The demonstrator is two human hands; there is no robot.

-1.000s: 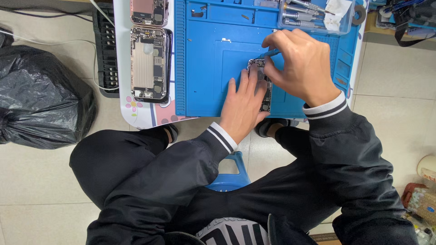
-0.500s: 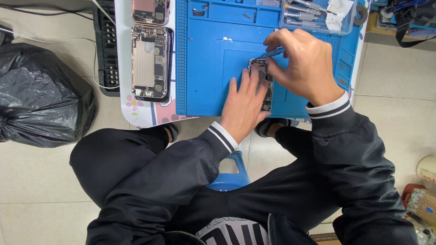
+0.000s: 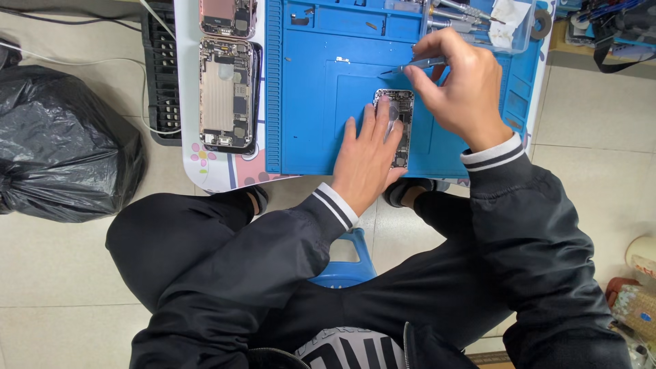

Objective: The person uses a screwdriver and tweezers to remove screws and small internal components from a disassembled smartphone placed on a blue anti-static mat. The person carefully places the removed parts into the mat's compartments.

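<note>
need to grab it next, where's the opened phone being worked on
In the head view, the opened phone lies centre-right on the blue mat, under the left hand.

Left hand (image 3: 365,158) pressing opened phone (image 3: 398,123) on blue mat (image 3: 321,102), right hand (image 3: 463,85) gripping tweezers (image 3: 414,66)

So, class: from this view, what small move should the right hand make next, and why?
Probably lower the tweezers onto the opened phone. The left hand already pins it flat on the blue repair mat, while the right hand holds the tips just above its top edge.
</note>
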